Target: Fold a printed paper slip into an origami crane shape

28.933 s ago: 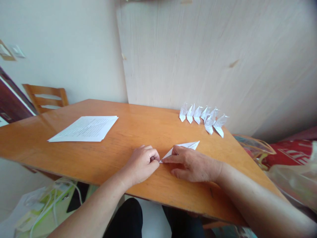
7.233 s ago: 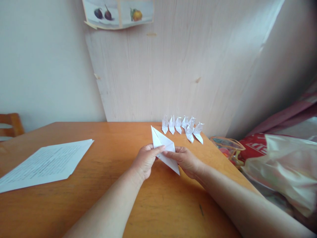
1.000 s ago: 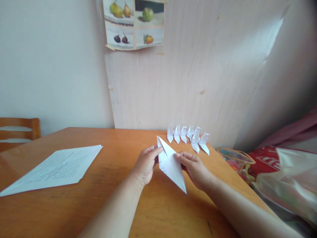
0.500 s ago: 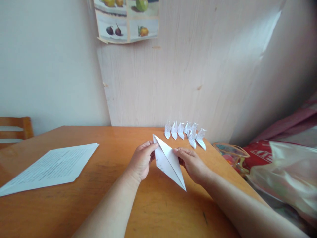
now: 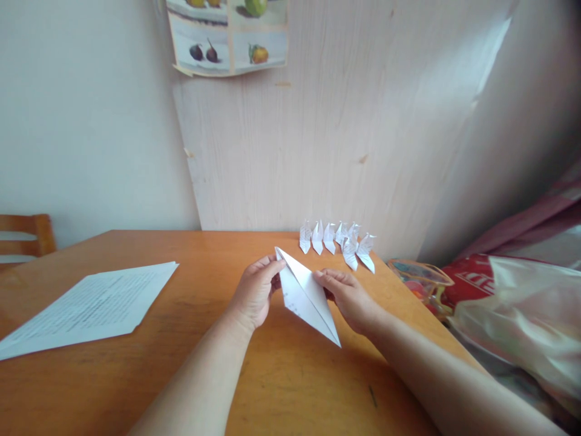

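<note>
A folded white paper (image 5: 305,296), long and pointed like a kite, is held just above the orange wooden table (image 5: 190,363). My left hand (image 5: 255,292) pinches its upper left edge near the top point. My right hand (image 5: 347,298) grips its right edge, fingers curled over the fold. The lower point of the paper aims toward me and to the right. Behind the hands, a row of several small folded paper cranes (image 5: 336,240) stands near the table's far edge.
A stack of printed sheets (image 5: 86,307) lies on the left of the table. A pale wooden board (image 5: 327,121) leans behind it, with a fruit picture (image 5: 227,36) above. A glass bowl (image 5: 420,280) and plastic bags (image 5: 521,315) sit at the right; a wooden chair (image 5: 22,233) at the left.
The paper was flat on the table long ago; it is now lifted and folded into a narrower kite shape. Over the last second both hands hold it almost unmoved, and the view has shifted slightly.
</note>
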Tool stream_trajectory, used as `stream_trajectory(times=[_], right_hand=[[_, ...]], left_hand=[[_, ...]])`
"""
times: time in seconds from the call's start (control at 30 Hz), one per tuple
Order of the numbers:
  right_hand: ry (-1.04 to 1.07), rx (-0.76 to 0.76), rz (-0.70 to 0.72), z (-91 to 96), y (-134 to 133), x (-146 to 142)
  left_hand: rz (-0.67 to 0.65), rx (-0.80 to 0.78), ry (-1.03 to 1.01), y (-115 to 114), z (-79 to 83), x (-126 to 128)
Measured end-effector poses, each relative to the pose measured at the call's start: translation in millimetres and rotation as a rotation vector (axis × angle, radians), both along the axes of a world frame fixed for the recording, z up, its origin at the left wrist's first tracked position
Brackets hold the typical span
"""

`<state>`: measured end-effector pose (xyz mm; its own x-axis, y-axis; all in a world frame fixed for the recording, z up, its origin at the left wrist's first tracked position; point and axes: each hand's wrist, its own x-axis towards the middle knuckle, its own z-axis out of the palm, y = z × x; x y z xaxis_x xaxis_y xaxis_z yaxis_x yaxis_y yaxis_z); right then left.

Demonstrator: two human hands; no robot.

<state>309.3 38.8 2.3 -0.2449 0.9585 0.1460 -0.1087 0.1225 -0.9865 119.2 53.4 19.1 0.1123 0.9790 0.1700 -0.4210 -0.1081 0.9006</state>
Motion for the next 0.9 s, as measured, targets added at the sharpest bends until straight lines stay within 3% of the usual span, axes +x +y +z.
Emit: stream_trajectory(times=[0.2, 0.47, 0.7, 0.9], right_hand=[[-0.029, 0.094, -0.014, -2.3, 0.2, 2.0], [-0.048, 0.202, -0.075, 13.0, -10.6, 1.6], [-0.041, 0.177, -0.006, 20.9, -24.8, -0.5], [-0.238, 0.417, -0.153, 21.1, -29.5, -3.0]], left_hand=[[0.004, 0.023, 0.058, -1.4, 1.3, 0.3], [-0.141, 0.147, 0.136, -14.8, 12.6, 1.8], [-0.202, 0.190, 0.172, -19.4, 13.3, 2.4], [-0.211, 0.193, 0.184, -20.0, 12.6, 1.9]])
